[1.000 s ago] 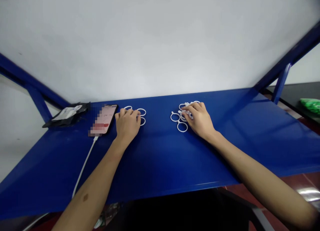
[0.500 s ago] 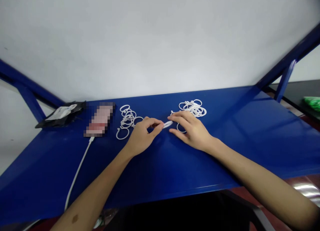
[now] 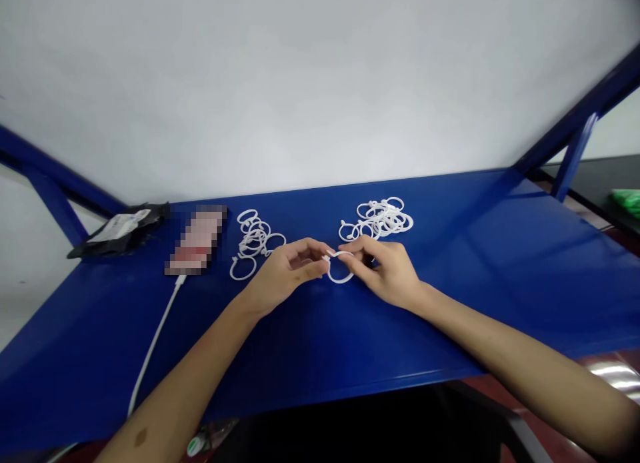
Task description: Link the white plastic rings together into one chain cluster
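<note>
One white ring (image 3: 341,281), knob (image 3: 327,257) leftward, curve nearward

Left fingers (image 3: 311,244) and right fingers (image 3: 369,247) pinch, nearly meeting.

Thin white ring (image 3: 341,281), held two-handed

The hands (image 3: 277,276) are bare, the left forearm (image 3: 200,359) bearing a mark (image 3: 141,437).
</note>
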